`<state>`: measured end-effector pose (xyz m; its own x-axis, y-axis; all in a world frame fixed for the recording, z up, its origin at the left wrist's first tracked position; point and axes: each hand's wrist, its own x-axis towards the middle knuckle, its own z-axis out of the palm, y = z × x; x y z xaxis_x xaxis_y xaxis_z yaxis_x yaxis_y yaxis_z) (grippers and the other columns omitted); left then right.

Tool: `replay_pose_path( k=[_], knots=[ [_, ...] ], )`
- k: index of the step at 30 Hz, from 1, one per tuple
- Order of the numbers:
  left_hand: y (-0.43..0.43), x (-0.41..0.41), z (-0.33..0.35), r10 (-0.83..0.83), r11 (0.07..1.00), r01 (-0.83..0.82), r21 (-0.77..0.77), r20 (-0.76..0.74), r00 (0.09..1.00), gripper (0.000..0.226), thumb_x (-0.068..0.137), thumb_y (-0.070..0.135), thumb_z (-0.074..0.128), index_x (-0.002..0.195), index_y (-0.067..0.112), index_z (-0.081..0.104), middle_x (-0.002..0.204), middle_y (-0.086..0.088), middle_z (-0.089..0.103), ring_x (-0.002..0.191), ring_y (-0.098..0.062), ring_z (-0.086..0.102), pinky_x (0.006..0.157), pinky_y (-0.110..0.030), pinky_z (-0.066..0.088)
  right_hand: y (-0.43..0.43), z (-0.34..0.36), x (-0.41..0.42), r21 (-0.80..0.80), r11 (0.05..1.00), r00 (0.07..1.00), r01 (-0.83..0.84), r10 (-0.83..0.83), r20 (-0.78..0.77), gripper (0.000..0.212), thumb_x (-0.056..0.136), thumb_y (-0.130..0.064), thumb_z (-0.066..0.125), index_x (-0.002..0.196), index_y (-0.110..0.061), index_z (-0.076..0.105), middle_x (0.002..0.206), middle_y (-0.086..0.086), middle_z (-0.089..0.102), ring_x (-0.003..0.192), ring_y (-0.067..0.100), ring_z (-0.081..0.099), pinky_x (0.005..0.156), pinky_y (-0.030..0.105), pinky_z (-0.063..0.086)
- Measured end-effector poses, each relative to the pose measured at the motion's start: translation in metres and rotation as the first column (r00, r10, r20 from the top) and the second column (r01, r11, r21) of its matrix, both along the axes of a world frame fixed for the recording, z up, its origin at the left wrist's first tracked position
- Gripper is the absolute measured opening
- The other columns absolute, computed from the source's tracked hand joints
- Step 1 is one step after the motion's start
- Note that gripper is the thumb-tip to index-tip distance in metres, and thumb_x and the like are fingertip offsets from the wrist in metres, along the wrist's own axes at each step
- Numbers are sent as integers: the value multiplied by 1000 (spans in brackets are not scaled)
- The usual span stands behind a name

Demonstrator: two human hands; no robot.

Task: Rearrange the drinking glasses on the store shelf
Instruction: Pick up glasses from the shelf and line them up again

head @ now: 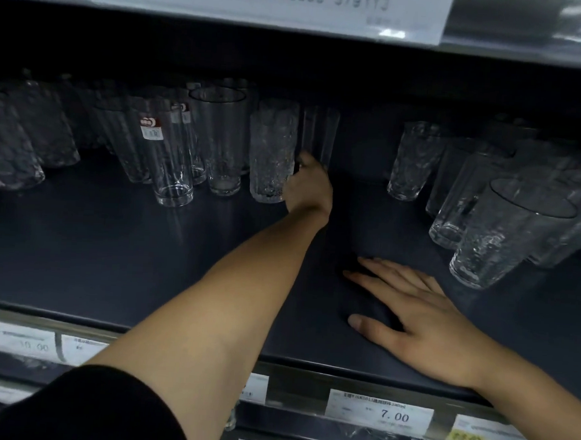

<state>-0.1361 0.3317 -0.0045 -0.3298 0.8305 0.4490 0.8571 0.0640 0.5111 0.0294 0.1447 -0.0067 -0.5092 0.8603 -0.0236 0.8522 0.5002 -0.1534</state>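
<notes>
Clear drinking glasses stand on a dark shelf (113, 244). My left hand (308, 183) reaches deep into the shelf and grips the base of a tall ribbed glass (320, 134) at the back. A textured glass (272, 158) stands just left of that hand, touching it or nearly so. Further left are a tall plain tumbler (219, 138) and a labelled glass (166, 156). My right hand (418, 317) lies flat on the shelf near the front edge, fingers straight, holding nothing.
Several textured glasses (504, 231) crowd the right side, more glasses (17, 145) the far left. The upper shelf edge with a price label (267, 3) hangs close overhead. Price tags (378, 414) line the front rail. Bare shelf lies between the hands.
</notes>
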Motion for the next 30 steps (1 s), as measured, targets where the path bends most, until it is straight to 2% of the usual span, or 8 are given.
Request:
replay_pose_path(
  k=[11, 16, 24, 27, 30],
  knots=[
    [13, 2, -5, 52, 998, -53, -17, -58, 997, 32, 106, 18, 39, 127, -5, 44, 108, -17, 70, 99, -29, 69, 74, -34, 53, 1, -2, 1, 23, 1000, 1000, -9, 9, 1, 87, 70, -93, -2, 148, -58, 12, 159, -31, 2, 140, -16, -14, 111, 11, -12],
    [15, 4, -3, 41, 998, -43, -34, -55, 998, 30, 106, 20, 38, 129, -1, 40, 107, -15, 71, 95, -28, 71, 71, -34, 50, 1, -2, 1, 26, 1000, 1000, -8, 8, -16, 89, 69, -94, -2, 149, -57, 15, 160, -29, 5, 143, -12, -8, 114, 16, -5],
    [13, 5, -2, 58, 998, -59, -13, -55, 997, 26, 107, 20, 37, 127, 3, 40, 109, -14, 71, 96, -27, 71, 67, -31, 46, 0, -2, 1, 16, 1000, 1000, -10, 10, -23, 89, 69, -93, -2, 149, -56, 15, 160, -30, 6, 144, -11, -8, 118, 21, -3],
    [10, 5, -1, 66, 998, -67, -14, -68, 996, 27, 107, 18, 36, 127, 1, 40, 111, -15, 70, 99, -27, 70, 71, -31, 49, 1, -3, 2, 22, 1000, 999, -11, 11, -32, 87, 70, -93, 0, 148, -57, 15, 160, -30, 6, 144, -12, -7, 115, 18, -3],
    [5, 4, 2, 33, 998, -32, -49, 22, 999, 30, 106, 20, 37, 128, 0, 39, 113, -17, 69, 102, -30, 69, 77, -34, 51, 1, -2, 2, 14, 1000, 999, -5, 6, -45, 87, 70, -94, 2, 148, -58, 17, 159, -31, 7, 144, -12, -6, 114, 17, -4]
  ],
)
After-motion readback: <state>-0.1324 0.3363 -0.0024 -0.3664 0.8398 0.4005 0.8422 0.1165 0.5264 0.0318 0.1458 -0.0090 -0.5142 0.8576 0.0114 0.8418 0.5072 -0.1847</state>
